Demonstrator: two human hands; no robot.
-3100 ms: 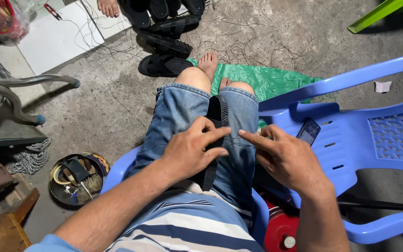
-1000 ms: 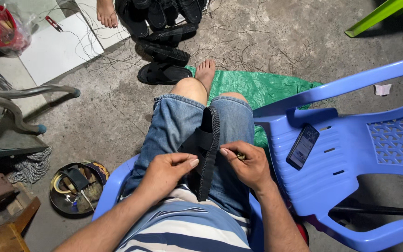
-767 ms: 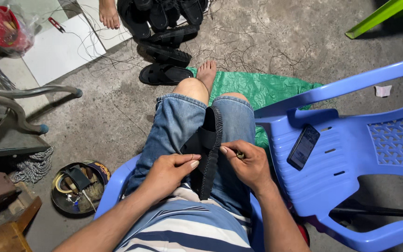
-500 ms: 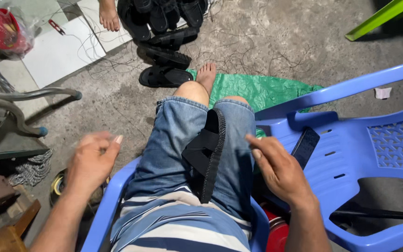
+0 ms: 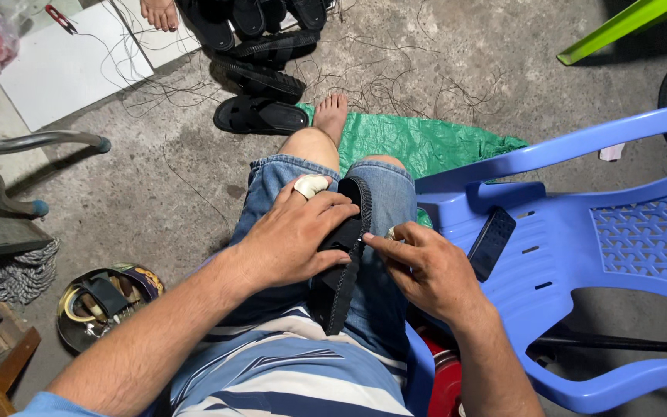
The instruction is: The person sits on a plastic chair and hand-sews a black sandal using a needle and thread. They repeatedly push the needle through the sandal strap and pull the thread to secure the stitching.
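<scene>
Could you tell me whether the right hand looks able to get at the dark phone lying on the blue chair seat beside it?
Probably yes. The right hand pinches at the edge of the black sandal on the lap, and the phone lies just beside it on the blue chair, with nothing between them.

Rough grey concrete floor | bearing: green tarp, black sandals, white tile, loose dark threads, round tin of bits, blue plastic chair
</scene>
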